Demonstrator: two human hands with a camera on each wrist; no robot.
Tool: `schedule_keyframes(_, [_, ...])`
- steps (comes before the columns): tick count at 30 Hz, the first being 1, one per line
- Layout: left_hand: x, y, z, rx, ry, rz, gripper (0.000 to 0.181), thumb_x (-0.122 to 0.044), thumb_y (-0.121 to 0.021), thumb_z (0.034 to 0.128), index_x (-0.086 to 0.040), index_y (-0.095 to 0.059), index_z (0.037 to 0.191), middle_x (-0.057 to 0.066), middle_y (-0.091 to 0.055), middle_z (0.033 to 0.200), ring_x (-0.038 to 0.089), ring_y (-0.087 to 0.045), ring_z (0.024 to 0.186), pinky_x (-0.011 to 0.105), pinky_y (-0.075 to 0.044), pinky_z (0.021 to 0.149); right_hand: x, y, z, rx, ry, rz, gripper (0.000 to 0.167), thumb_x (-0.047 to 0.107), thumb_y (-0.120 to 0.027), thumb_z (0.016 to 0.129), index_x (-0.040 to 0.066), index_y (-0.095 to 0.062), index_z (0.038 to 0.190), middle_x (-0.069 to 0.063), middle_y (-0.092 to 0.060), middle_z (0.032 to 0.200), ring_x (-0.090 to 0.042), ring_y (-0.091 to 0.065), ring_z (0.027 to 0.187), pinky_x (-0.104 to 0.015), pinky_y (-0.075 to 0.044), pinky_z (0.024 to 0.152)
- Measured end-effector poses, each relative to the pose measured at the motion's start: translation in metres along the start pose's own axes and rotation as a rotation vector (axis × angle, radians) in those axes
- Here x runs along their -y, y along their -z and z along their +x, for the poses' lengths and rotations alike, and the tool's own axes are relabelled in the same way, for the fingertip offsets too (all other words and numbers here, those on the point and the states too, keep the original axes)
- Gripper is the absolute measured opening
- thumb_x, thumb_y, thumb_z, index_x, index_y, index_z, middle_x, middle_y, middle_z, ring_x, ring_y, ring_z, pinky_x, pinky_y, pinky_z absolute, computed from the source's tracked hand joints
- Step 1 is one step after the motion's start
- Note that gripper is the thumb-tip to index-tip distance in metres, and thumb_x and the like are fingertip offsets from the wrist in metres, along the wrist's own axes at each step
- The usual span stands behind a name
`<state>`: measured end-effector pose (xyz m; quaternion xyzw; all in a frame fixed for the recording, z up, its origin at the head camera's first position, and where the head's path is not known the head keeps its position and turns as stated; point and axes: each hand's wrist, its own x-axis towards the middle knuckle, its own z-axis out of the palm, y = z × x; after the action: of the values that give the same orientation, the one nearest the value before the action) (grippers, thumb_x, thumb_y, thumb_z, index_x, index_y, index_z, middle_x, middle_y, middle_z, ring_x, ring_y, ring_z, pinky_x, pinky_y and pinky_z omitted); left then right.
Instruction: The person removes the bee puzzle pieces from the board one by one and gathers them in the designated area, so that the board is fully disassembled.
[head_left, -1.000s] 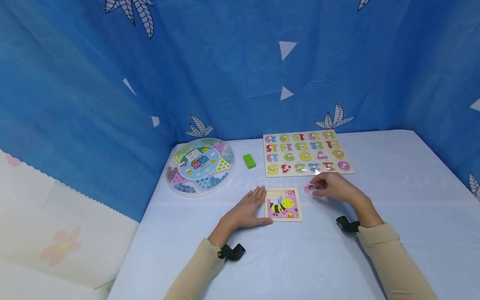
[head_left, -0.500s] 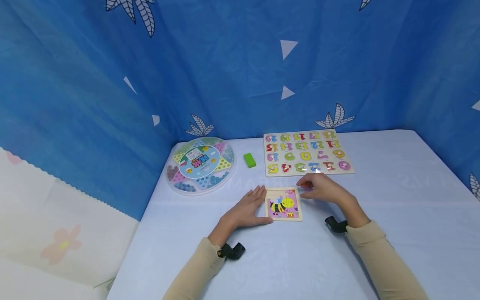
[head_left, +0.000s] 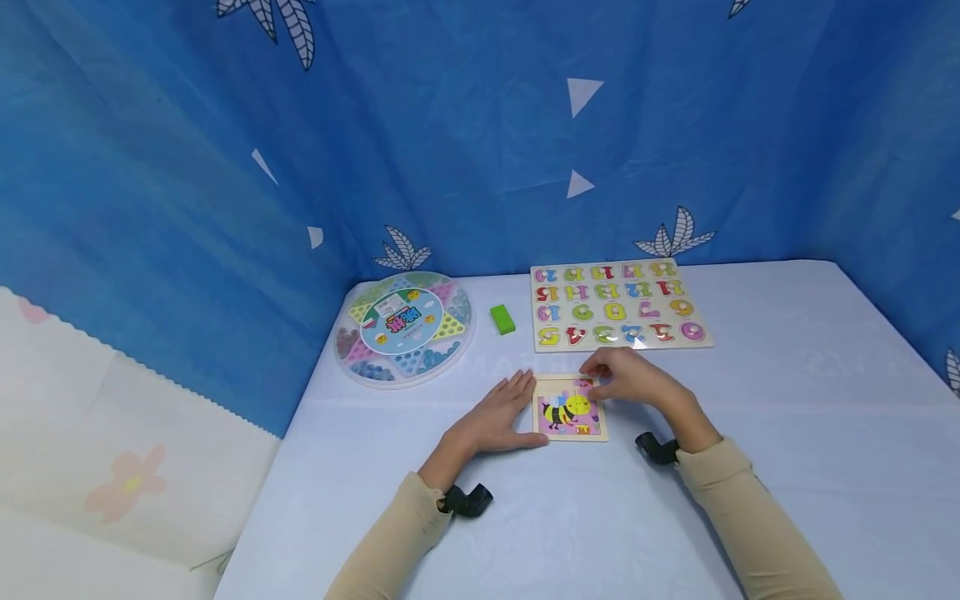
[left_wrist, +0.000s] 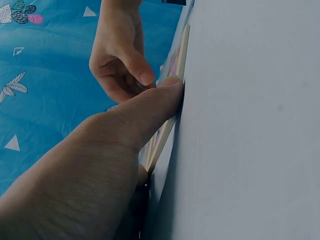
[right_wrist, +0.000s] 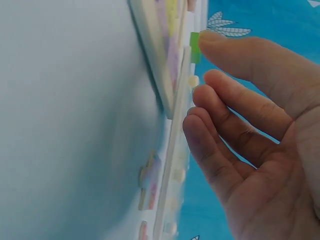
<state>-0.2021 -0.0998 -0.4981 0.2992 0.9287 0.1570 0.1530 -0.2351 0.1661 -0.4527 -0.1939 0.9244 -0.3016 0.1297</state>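
In the head view, my left hand point(head_left: 491, 421) lies flat beside the square wooden bee puzzle point(head_left: 570, 421). Its fingers touch the left edge and its thumb reaches the lower left corner. A bare wooden strip shows at the puzzle's upper left. My right hand point(head_left: 626, 379) hovers at the upper right corner, fingers bent. In the right wrist view a gap shows between its thumb point(right_wrist: 225, 47) and fingers, with no piece visible there. The pink puzzle piece seen earlier cannot be made out apart from the picture.
Behind the hands lies a wooden number board point(head_left: 615, 304) with coloured numbers. A green block point(head_left: 502, 319) sits to its left. Farther left is a round marble game point(head_left: 402, 329) under a clear cover. Blue curtains point(head_left: 465, 125) border the white table point(head_left: 420, 508).
My right hand has moved left from beside the puzzle to its upper right corner. The pink puzzle piece it pinched has gone out of plain sight. My left hand stays in place.
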Motion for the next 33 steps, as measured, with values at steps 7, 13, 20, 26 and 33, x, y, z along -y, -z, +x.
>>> schedule_keyframes(7, [-0.0002,-0.0002,-0.0006,0.001,-0.001,0.002,0.101,-0.069,-0.052,0.0864,-0.012,-0.009,0.157,0.000,-0.002,0.166,0.014,0.001,0.154,0.037,-0.008,0.126,-0.0043,-0.0048,0.0035,0.012,-0.017,-0.011,0.033,0.018,-0.082,0.078,0.008,-0.071,0.108,-0.001,-0.068,0.097,-0.017,-0.055,0.086,-0.034,-0.055,0.084])
schedule_keyframes(13, [-0.0008,0.0013,-0.0006,0.005,0.000,-0.006,0.101,-0.069,-0.053,0.0863,-0.012,-0.009,0.157,-0.001,-0.002,0.166,0.013,0.001,0.153,0.036,-0.007,0.126,-0.0062,-0.0065,0.0054,0.009,-0.031,-0.027,0.032,0.020,-0.084,0.076,0.010,-0.072,0.105,-0.001,-0.067,0.095,-0.018,-0.054,0.086,-0.034,-0.054,0.083])
schedule_keyframes(20, [-0.0006,0.0016,-0.0009,0.005,-0.009,0.005,0.101,-0.067,-0.054,0.0867,-0.011,-0.009,0.157,0.001,-0.003,0.166,0.014,0.000,0.154,0.037,-0.009,0.126,-0.0054,-0.0077,0.0058,0.015,-0.037,-0.041,0.031,0.020,-0.084,0.076,0.009,-0.073,0.103,-0.001,-0.067,0.093,-0.018,-0.054,0.085,-0.035,-0.054,0.082])
schedule_keyframes(26, [-0.0002,0.0021,-0.0010,0.001,-0.009,0.013,0.101,-0.068,-0.053,0.0867,-0.011,-0.009,0.157,0.001,-0.004,0.166,0.014,-0.001,0.154,0.037,-0.009,0.126,-0.0059,-0.0079,0.0063,0.012,-0.038,-0.041,0.031,0.019,-0.083,0.076,0.010,-0.073,0.104,-0.001,-0.067,0.094,-0.018,-0.054,0.086,-0.035,-0.054,0.083])
schedule_keyframes(33, [0.0006,0.0008,0.0002,0.000,-0.008,0.009,0.101,-0.069,-0.053,0.0867,-0.012,-0.009,0.157,0.000,-0.003,0.166,0.013,0.000,0.153,0.036,-0.009,0.126,-0.0063,-0.0072,0.0066,0.016,-0.022,-0.053,0.027,0.020,-0.083,0.077,0.011,-0.075,0.101,-0.001,-0.067,0.094,-0.018,-0.053,0.086,-0.034,-0.052,0.081])
